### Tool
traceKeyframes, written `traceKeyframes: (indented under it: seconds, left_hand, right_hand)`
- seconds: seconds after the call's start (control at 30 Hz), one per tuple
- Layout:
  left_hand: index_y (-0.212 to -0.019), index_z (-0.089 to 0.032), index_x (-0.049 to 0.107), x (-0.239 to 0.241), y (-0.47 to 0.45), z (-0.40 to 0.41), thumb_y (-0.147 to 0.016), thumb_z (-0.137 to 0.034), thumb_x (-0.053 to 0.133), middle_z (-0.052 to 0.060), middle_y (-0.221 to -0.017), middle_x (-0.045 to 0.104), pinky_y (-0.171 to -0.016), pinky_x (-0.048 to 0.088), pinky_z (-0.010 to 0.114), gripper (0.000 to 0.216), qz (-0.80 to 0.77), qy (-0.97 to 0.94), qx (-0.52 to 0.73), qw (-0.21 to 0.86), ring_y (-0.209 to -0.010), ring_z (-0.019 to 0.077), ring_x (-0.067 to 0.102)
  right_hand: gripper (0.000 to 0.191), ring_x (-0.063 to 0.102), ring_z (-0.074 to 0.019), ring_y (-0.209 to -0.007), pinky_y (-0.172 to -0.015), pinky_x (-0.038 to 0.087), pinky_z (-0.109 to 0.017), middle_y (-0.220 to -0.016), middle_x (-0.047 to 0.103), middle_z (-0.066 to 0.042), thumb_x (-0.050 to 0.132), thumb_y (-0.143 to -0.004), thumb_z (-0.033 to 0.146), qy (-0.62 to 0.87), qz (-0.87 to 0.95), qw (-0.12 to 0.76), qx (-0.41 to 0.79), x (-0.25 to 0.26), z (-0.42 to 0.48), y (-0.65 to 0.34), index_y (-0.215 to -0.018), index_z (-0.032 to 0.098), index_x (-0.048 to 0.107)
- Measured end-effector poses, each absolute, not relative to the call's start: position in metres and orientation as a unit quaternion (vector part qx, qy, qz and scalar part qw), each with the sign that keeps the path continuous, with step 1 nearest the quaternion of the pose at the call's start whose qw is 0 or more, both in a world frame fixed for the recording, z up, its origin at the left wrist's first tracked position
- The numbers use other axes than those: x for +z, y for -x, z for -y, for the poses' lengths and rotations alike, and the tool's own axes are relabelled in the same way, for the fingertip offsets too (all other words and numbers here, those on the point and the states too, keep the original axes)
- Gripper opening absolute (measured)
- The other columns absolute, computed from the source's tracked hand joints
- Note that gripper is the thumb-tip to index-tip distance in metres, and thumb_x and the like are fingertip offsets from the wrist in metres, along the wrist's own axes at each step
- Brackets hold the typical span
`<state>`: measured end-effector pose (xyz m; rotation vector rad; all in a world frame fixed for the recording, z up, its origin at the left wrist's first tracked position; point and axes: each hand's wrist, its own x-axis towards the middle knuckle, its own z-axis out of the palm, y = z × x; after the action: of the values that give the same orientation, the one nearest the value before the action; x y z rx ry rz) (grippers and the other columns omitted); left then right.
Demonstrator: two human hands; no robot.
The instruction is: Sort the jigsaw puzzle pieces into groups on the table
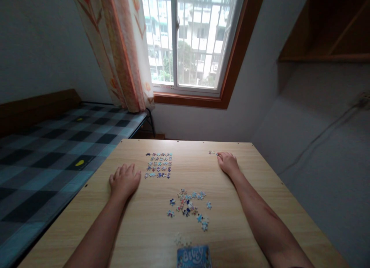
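Note:
My left hand (125,179) lies flat on the wooden table (254,175), fingers stretched out, just left of a grid of sorted puzzle pieces (158,165). My right hand (227,162) rests far right on the table, its fingertips curled against a few small puzzle pieces (213,153). A loose heap of puzzle pieces (189,207) sits between my forearms. A blue puzzle box (194,256) lies at the near edge, with pale pieces (182,239) just beyond it.
A bed with a checked blue cover (52,152) stands to the left of the table. Behind are a window (190,41) with a floral curtain (121,48) and a wooden shelf (326,29) at upper right.

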<state>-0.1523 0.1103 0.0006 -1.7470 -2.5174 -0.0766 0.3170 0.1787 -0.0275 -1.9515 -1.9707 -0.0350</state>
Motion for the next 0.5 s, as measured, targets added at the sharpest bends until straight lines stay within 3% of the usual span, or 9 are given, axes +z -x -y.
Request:
traceKeyframes:
  seconds: [0.33, 0.5]
  left_hand:
    - [-0.149, -0.018, 0.05, 0.0, 0.153, -0.111, -0.096, -0.048, 0.032, 0.016, -0.157, 0.042, -0.115, 0.027, 0.052, 0.063, 0.824, 0.564, -0.036, 0.034, -0.143, 0.0325, 0.036]
    - [-0.149, -0.019, 0.049, -0.005, 0.157, -0.113, -0.095, -0.049, 0.032, 0.015, -0.158, 0.04, -0.115, 0.027, 0.051, 0.064, 0.823, 0.566, -0.032, 0.032, -0.144, 0.0322, 0.035]
  right_hand:
    - [0.039, 0.045, -0.0319, -0.136, -0.109, 0.038, -0.046, -0.151, 0.049, -0.013, 0.05, -0.099, 0.039, 0.698, 0.698, 0.158, -0.018, -0.038, -0.189, -0.326, -0.133, 0.028, 0.066]
    - [0.039, 0.043, -0.0276, -0.141, -0.115, 0.035, -0.041, -0.153, 0.048, -0.01, 0.048, -0.101, 0.036, 0.66, 0.736, 0.151, -0.006, -0.04, -0.191, -0.343, -0.135, 0.029, 0.065]
